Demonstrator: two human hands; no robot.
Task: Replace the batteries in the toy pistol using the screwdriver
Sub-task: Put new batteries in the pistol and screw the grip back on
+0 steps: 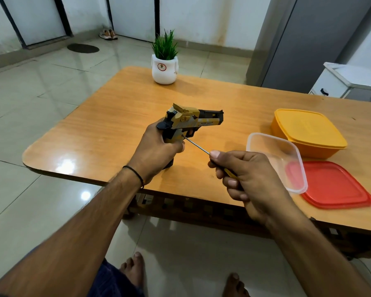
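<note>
Gripping the butt of the angular gold-and-black plastic pistol [193, 120], the left hand [156, 151] is curled tight, and the toy is held over the glossy wooden table [116, 125]. A screwdriver [196, 144] is clamped in the curled fingers of the right hand [244, 174], its thin steel shaft tipped against the butt's side. A clear rounded-square tub [274, 155], a yellow lidded box [308, 131] and a flat red lid [334, 185] are seen at the right.

Black cord bracelet [135, 172], bare feet [133, 270]
</note>
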